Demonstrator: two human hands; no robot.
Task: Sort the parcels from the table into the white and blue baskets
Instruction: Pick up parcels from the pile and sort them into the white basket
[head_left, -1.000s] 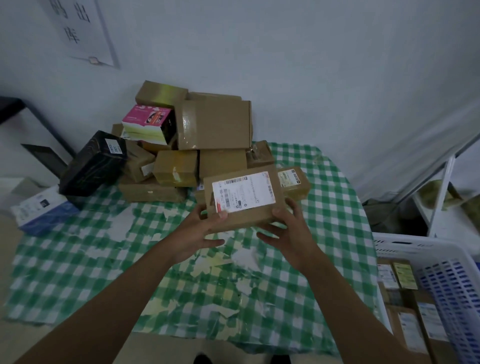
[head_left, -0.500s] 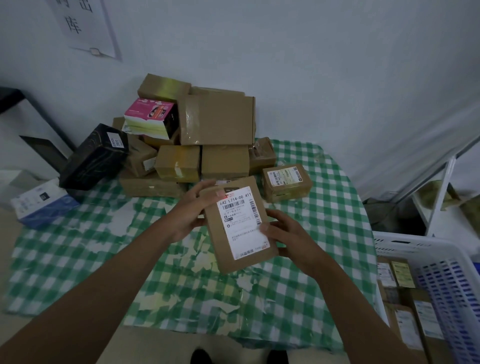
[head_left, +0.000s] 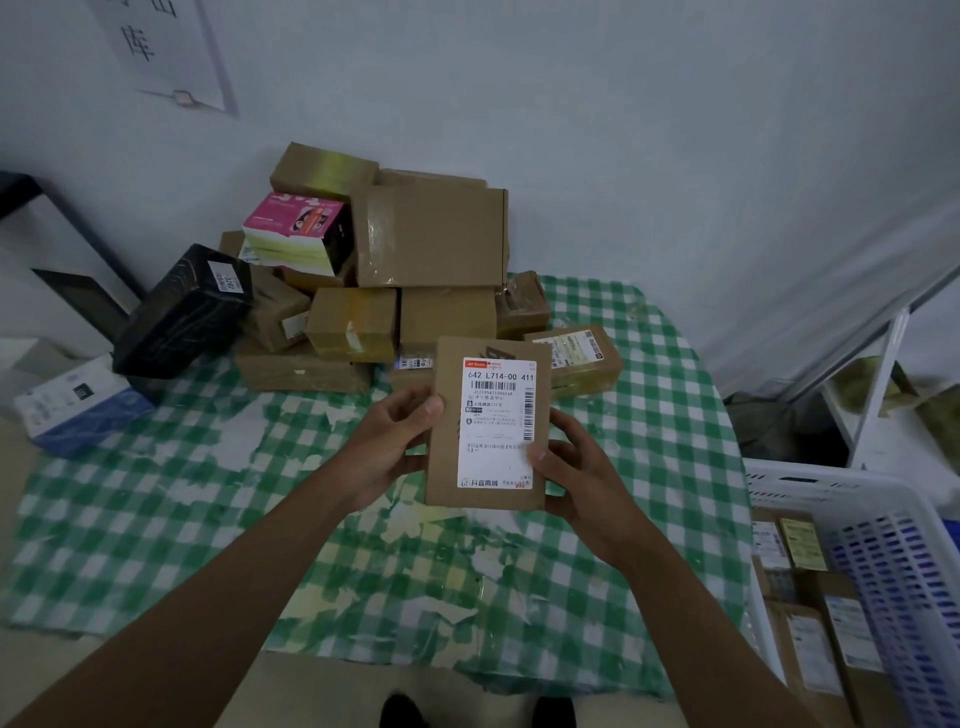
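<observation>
Parcel under sorting: a flat brown cardboard box with a white shipping label (head_left: 488, 423), held upright above the green-and-white checked table (head_left: 156, 519), label toward the viewer. The left hand (head_left: 392, 441) grips its left edge, thumb on the front face; the right hand (head_left: 576, 470) grips the lower right edge, thumb resting on the label. The step in hand appears to be reading the label to choose a basket. To do it well, the right thumb should probably slide off the printed text and the box be kept level and steady. Beyond the hands, a heap of mostly brown cardboard parcels (head_left: 395, 291) awaits sorting. To the right of the right hand and lower stands a white perforated plastic basket (head_left: 810, 486); it holds several labelled brown parcels (head_left: 810, 639). No blue basket can be identified with certainty.
</observation>
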